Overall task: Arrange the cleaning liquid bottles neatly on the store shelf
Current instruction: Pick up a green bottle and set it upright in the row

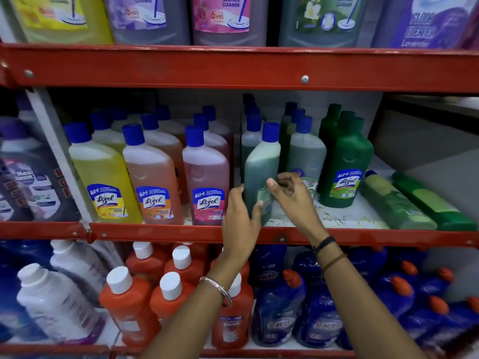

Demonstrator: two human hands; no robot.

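Both hands are gripping 1 green bottle (pixel 261 172) at the middle shelf (pixel 160 233) front: left hand (pixel 241 216) fingers wrapping its base, right hand (pixel 293 195) pinching its label. Over-twisting is risking toppling the neighbouring grey-green bottle (pixel 307 154).

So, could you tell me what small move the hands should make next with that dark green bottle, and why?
Probably turn the dark green bottle so its label faces out. The left hand and right hand both grip it, its label looks angled sideways, while the yellow bottle and pink bottle show theirs frontward.
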